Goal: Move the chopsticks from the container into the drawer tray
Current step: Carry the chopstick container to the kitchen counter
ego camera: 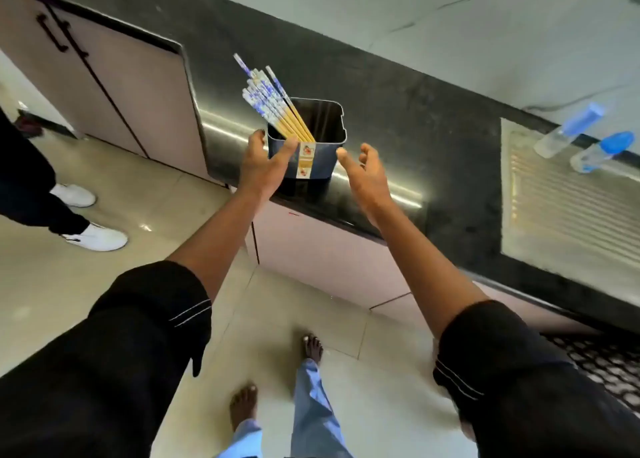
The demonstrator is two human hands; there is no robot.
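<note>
My left hand (265, 167) touches the square dark container (317, 156) at the glossy black counter's (433, 139) near edge; my right hand (363, 172) hovers open beside it, chopsticks (273, 101) leaning left.

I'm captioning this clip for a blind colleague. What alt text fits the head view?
Two bare hands, left hand and right hand, reach open toward a dark container of chopsticks on a black counter; the left thumb touches its rim.

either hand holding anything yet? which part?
Nothing lifted. Left hand has its thumb against the container's near-left wall; whether it grips, cannot tell. Right hand is open, apart.
</note>
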